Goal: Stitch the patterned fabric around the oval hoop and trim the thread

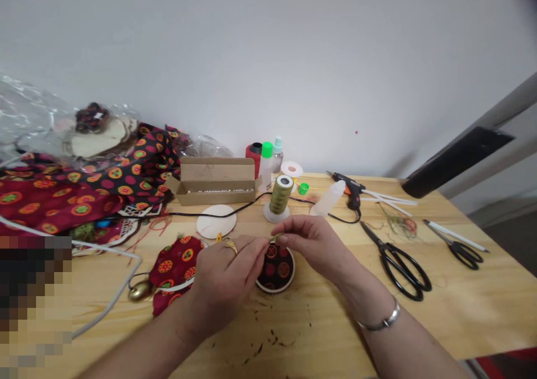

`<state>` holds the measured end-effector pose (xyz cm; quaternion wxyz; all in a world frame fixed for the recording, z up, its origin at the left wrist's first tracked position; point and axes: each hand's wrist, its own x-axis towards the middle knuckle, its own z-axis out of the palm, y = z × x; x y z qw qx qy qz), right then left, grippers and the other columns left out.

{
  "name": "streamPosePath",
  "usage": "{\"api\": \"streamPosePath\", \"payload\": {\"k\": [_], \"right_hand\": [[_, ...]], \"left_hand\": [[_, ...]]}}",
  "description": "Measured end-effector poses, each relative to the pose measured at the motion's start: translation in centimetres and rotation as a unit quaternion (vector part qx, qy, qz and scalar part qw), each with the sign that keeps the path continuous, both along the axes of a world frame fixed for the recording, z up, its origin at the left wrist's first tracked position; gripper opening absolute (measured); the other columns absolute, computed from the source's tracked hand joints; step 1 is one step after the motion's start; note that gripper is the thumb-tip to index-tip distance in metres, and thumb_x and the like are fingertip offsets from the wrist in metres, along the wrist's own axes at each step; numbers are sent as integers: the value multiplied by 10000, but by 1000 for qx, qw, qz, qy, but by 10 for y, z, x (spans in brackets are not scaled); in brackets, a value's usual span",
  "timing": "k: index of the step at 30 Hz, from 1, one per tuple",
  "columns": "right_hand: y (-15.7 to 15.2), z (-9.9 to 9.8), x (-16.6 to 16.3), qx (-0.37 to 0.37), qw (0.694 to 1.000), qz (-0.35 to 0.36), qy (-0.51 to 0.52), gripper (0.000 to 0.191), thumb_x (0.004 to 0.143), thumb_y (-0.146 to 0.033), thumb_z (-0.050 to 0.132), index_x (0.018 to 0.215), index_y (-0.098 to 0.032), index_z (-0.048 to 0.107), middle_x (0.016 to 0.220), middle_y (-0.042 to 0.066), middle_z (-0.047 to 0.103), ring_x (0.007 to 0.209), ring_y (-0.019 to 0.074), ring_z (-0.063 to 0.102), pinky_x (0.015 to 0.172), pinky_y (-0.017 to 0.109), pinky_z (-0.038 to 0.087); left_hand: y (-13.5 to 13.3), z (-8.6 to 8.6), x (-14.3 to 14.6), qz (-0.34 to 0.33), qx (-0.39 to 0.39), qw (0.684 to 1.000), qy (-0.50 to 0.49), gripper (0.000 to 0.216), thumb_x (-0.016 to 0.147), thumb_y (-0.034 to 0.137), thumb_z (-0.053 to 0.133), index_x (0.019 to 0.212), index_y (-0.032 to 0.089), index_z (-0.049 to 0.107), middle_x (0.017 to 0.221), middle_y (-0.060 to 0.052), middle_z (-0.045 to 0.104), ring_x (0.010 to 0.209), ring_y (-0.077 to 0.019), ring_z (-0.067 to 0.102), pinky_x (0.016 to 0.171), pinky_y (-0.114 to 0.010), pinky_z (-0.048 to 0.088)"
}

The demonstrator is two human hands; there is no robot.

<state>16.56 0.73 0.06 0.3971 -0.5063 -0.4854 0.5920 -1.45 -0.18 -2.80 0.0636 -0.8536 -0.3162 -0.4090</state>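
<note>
My left hand and my right hand meet at the middle of the wooden table. Both pinch a thin olive-coloured thread between fingertips, just above a round disc covered in dark patterned fabric. The left hand wears a gold ring; the right wrist has a silver bracelet. An olive thread spool stands upright just behind the hands.
Large black scissors and smaller scissors lie at the right. A glue gun, bottles, an open cardboard box and a wooden disc sit behind. Red patterned fabric piles at the left; a fabric piece lies beside my left hand.
</note>
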Motion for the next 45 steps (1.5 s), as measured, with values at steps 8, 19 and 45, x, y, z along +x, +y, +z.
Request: {"api": "streamPosePath", "payload": {"k": [8, 19, 45], "right_hand": [[4, -1, 3, 57, 993, -101, 34, 108, 693, -232, 633, 741, -147, 679, 582, -19, 590, 553, 91, 498, 596, 250, 410], [0, -1, 0, 142, 974, -173, 37, 146, 724, -293, 657, 827, -194, 631, 787, 13, 620, 705, 130, 526, 662, 253, 420], [-6, -10, -13, 21, 998, -49, 20, 156, 613, -293, 732, 668, -156, 683, 561, -16, 615, 490, 87, 494, 475, 224, 412]], "left_hand": [[-1, 0, 1, 6, -7, 1000, -2, 161, 799, 110, 592, 957, 111, 622, 801, -77, 711, 682, -159, 647, 609, -248, 480], [2, 23, 8, 35, -519, 809, -273, 148, 752, 276, 633, 665, 176, 700, 603, 7, 671, 539, -108, 560, 516, -190, 414], [8, 17, 9, -82, -713, 537, -444, 245, 645, 298, 729, 543, 113, 606, 438, 67, 424, 383, -18, 253, 383, -160, 150]]}}
